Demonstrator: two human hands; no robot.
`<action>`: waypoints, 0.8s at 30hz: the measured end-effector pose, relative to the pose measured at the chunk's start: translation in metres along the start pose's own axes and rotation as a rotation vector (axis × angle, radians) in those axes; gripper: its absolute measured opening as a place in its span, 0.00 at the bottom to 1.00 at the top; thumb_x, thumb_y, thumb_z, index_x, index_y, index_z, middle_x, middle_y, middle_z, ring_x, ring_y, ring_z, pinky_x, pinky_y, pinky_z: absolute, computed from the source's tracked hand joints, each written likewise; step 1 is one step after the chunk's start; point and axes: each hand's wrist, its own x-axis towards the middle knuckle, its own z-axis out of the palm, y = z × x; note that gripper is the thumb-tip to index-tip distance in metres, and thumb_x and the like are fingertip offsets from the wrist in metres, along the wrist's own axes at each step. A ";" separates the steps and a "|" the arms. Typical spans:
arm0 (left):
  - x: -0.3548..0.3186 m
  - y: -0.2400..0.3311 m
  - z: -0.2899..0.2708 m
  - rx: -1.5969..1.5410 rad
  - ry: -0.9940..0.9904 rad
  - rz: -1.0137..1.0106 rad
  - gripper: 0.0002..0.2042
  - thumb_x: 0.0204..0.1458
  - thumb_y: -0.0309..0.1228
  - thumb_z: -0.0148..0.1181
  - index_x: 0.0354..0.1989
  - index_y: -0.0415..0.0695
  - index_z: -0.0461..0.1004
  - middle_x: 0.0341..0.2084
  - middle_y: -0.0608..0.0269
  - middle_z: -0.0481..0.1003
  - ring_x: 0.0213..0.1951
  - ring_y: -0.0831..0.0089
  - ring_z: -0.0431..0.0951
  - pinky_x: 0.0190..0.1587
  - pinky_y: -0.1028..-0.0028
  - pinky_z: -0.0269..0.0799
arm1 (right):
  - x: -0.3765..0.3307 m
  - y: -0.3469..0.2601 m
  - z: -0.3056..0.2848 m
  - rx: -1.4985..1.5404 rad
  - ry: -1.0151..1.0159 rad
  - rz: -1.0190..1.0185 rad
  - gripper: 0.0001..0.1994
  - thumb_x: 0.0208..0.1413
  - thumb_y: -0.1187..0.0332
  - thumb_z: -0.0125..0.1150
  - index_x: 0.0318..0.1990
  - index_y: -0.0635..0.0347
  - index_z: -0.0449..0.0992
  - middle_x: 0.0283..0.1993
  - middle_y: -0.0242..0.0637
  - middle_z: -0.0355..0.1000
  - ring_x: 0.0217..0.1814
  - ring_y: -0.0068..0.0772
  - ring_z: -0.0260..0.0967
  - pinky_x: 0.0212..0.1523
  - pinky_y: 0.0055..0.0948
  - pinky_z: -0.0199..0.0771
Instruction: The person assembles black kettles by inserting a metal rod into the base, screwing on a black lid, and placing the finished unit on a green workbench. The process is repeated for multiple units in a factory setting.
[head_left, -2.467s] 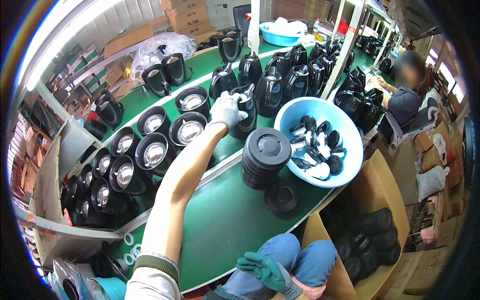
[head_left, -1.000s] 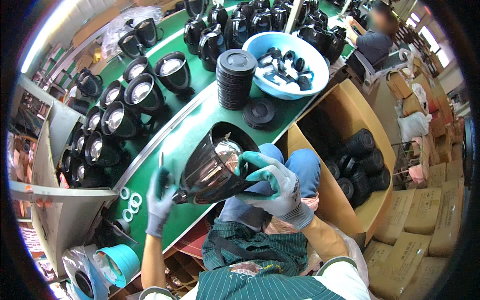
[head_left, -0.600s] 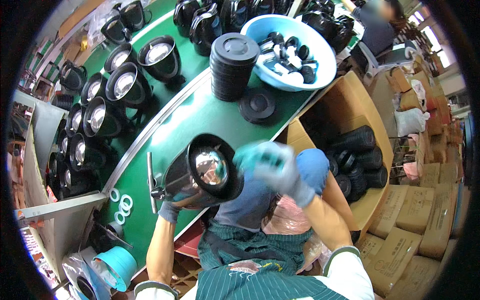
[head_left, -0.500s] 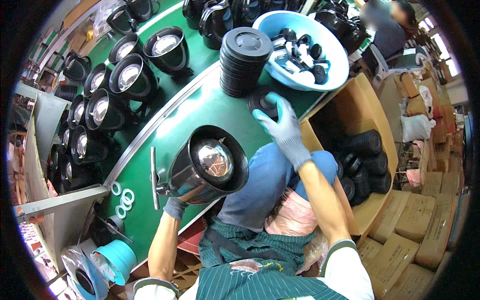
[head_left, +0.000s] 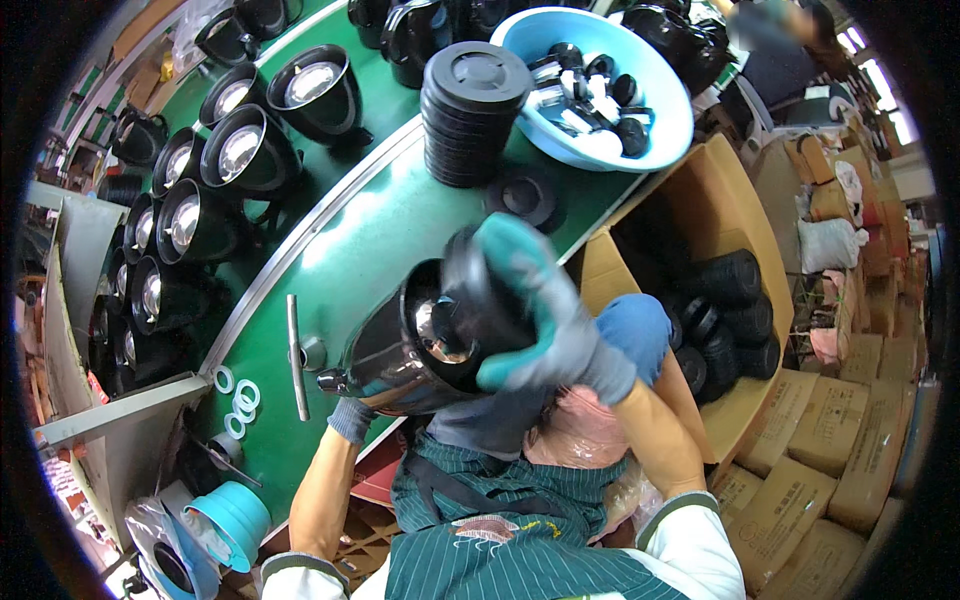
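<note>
My right hand [head_left: 545, 315] in its blue-green glove is closed around a round black lid [head_left: 480, 305] and presses it on the open mouth of the pot [head_left: 400, 355]. My left hand [head_left: 352, 415] grips the pot from below. The pot is black and shiny, tipped on its side over my lap, just by the green table [head_left: 340, 270]. A stack of lids [head_left: 470, 110] stands near a blue bowl [head_left: 660, 110].

Factory assembly line, green conveyor [head_left: 330, 250], stacked cartons [head_left: 830, 440]
</note>
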 end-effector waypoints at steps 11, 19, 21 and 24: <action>-0.033 0.036 -0.011 -0.614 -0.071 -0.193 0.26 0.57 0.40 0.66 0.63 0.45 0.71 0.59 0.54 0.73 0.59 0.58 0.74 0.66 0.57 0.67 | -0.077 -0.043 0.023 -0.519 -0.053 -0.365 0.59 0.31 0.40 0.85 0.74 0.52 0.63 0.79 0.60 0.41 0.79 0.66 0.46 0.76 0.55 0.50; -0.034 0.077 -0.027 -0.488 0.315 -0.247 0.22 0.52 0.37 0.70 0.54 0.40 0.78 0.47 0.56 0.80 0.49 0.58 0.81 0.58 0.59 0.77 | -0.108 -0.032 0.022 -0.269 0.242 -0.328 0.59 0.41 0.43 0.81 0.78 0.55 0.53 0.77 0.53 0.52 0.80 0.54 0.51 0.77 0.47 0.53; -0.024 0.108 -0.024 -0.234 0.515 -0.194 0.21 0.51 0.37 0.71 0.52 0.39 0.80 0.44 0.56 0.82 0.47 0.58 0.83 0.56 0.60 0.79 | -0.112 -0.032 0.031 -0.008 0.332 -0.142 0.55 0.47 0.47 0.79 0.78 0.56 0.52 0.76 0.49 0.55 0.79 0.47 0.53 0.76 0.42 0.55; -0.004 0.165 -0.041 0.488 0.624 0.420 0.20 0.49 0.37 0.72 0.48 0.37 0.82 0.41 0.55 0.84 0.44 0.58 0.85 0.54 0.58 0.81 | -0.126 -0.014 0.025 0.466 0.354 0.166 0.43 0.63 0.59 0.66 0.80 0.53 0.47 0.78 0.39 0.54 0.78 0.35 0.53 0.78 0.34 0.51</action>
